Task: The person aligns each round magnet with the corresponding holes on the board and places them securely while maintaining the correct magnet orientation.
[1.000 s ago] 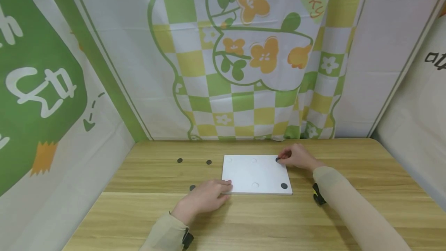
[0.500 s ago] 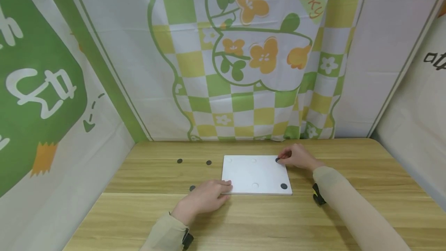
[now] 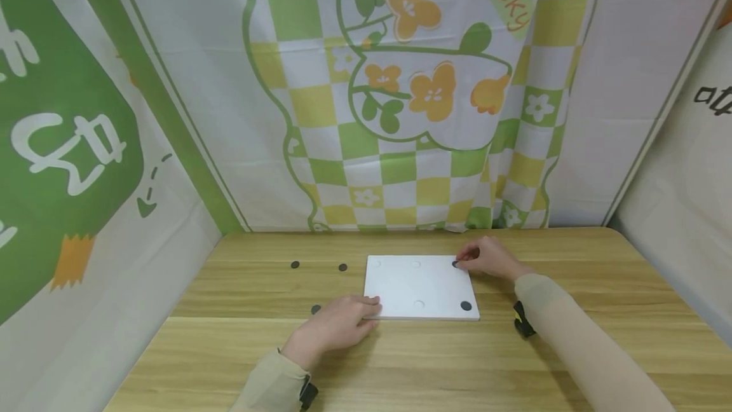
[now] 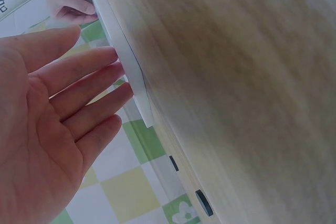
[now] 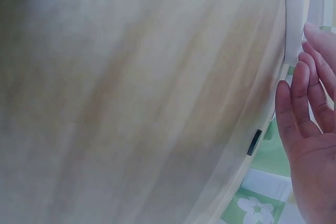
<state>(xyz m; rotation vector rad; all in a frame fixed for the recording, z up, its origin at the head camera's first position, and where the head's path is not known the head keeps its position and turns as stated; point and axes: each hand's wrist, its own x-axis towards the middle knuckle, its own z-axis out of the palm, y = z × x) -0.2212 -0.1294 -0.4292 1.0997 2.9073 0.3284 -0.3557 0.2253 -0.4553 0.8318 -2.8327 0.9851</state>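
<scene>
In the head view, a flat white rectangular board (image 3: 434, 286) lies on the pale wood-grain surface (image 3: 412, 367), in front of a green, yellow and white checked cloth (image 3: 400, 168). At the board's far right corner, the right hand (image 3: 487, 258) pinches a small black round disc (image 3: 455, 264) between thumb and fingers; how it sits in its place is hidden. A second black disc (image 3: 466, 306) lies at the near right corner. The far left hollow (image 3: 377, 264), far middle hollow (image 3: 416, 264) and near middle hollow (image 3: 419, 304) are bare. The left hand (image 3: 337, 320) rests on the near left corner; three loose discs lie left of the board.

In the left wrist view, that hand's fingers are extended, slightly apart, tips at the board's edge, gripping nothing. Light, even pressure there should stop the board sliding.

In the right wrist view, the fingers bend gently toward the board; the pinched disc is out of sight. Another dark disc (image 5: 254, 142) lies past the board's end. A level disc, held only by its rim and moved straight over its hollow, should handle best.
</scene>
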